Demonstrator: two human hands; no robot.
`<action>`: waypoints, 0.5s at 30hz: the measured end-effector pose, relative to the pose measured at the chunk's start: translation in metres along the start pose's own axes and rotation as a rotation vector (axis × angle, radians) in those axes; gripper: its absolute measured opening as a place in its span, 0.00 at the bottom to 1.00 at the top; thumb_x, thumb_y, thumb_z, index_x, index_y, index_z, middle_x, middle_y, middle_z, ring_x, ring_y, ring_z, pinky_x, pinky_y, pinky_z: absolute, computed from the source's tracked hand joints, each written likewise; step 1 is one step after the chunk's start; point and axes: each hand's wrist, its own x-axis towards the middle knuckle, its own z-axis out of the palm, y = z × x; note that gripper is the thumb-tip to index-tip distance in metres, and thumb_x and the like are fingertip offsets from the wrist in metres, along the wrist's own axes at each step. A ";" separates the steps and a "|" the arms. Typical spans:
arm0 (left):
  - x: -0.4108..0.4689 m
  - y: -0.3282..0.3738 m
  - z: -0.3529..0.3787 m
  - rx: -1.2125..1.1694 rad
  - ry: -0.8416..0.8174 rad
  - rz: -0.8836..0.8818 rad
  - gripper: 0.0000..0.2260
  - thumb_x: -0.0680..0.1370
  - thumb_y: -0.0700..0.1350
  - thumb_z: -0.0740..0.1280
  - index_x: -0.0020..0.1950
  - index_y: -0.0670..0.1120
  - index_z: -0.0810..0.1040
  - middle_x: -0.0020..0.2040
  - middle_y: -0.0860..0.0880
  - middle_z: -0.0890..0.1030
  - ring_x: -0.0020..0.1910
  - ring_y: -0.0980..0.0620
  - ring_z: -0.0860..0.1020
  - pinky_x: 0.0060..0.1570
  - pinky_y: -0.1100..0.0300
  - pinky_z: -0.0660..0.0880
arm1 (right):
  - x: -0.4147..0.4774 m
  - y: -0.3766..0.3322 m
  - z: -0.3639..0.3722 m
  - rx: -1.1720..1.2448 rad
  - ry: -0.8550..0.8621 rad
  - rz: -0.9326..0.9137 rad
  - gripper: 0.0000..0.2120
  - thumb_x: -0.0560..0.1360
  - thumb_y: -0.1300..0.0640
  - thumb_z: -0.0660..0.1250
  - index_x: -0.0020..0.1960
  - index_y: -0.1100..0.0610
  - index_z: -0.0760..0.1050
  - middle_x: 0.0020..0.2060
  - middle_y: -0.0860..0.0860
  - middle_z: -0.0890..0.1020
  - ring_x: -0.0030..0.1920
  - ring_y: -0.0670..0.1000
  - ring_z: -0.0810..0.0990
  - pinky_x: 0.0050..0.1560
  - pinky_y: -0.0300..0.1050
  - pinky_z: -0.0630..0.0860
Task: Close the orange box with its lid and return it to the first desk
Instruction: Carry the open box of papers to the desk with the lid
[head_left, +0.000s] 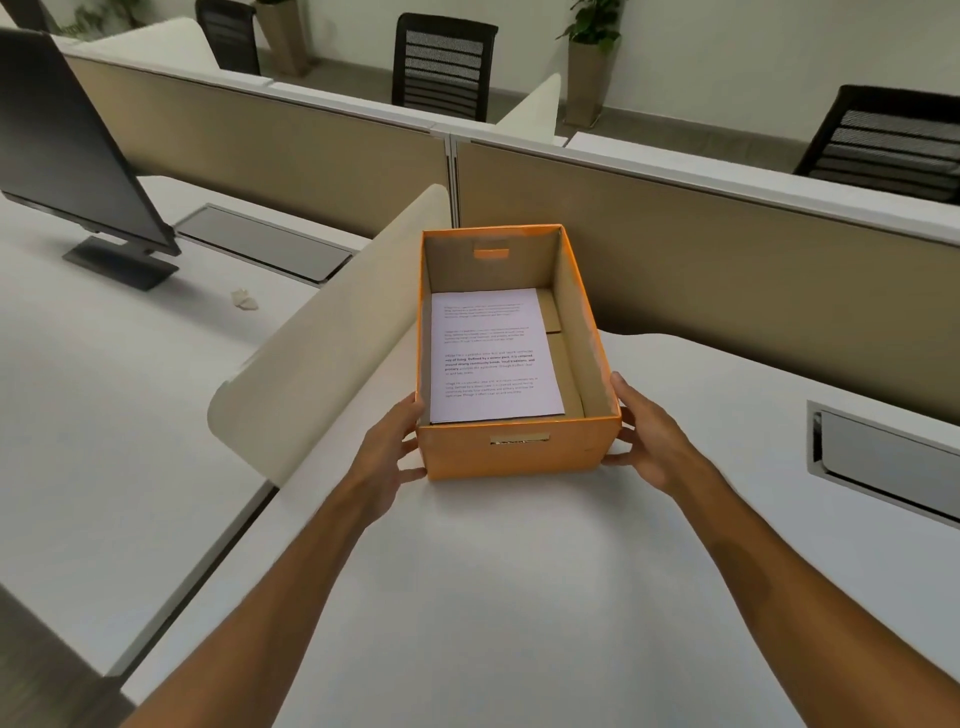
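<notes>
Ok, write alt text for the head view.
Two bare hands, left hand and right hand, grip the sides of an open, lidless orange box on a white desk. A printed sheet lies inside.

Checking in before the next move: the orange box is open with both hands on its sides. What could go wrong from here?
1. No lid shows in view, so the orange box may get carried off open.
2. The printed sheet lies loose inside; a tilt could slide it out.
3. The left hand and right hand only press the smooth side walls, so the grip might slip on lifting.
</notes>
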 end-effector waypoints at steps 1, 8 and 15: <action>-0.002 0.001 0.000 0.008 0.001 0.008 0.19 0.74 0.66 0.63 0.64 0.65 0.78 0.59 0.59 0.83 0.62 0.50 0.80 0.48 0.47 0.80 | -0.002 0.000 0.000 -0.005 0.004 -0.006 0.27 0.69 0.29 0.62 0.64 0.39 0.72 0.61 0.47 0.79 0.58 0.54 0.79 0.45 0.60 0.80; -0.027 -0.001 0.011 0.018 0.029 0.073 0.18 0.79 0.59 0.64 0.68 0.59 0.77 0.61 0.57 0.84 0.59 0.47 0.82 0.42 0.48 0.83 | -0.035 0.017 -0.016 0.020 0.052 -0.026 0.24 0.73 0.32 0.62 0.66 0.39 0.73 0.61 0.49 0.80 0.60 0.57 0.79 0.53 0.70 0.79; -0.065 -0.010 0.050 0.027 -0.009 0.084 0.18 0.79 0.59 0.64 0.69 0.59 0.77 0.62 0.57 0.83 0.60 0.47 0.81 0.48 0.45 0.82 | -0.095 0.035 -0.048 0.044 0.091 -0.065 0.27 0.71 0.31 0.62 0.66 0.39 0.73 0.61 0.49 0.81 0.61 0.56 0.80 0.54 0.70 0.78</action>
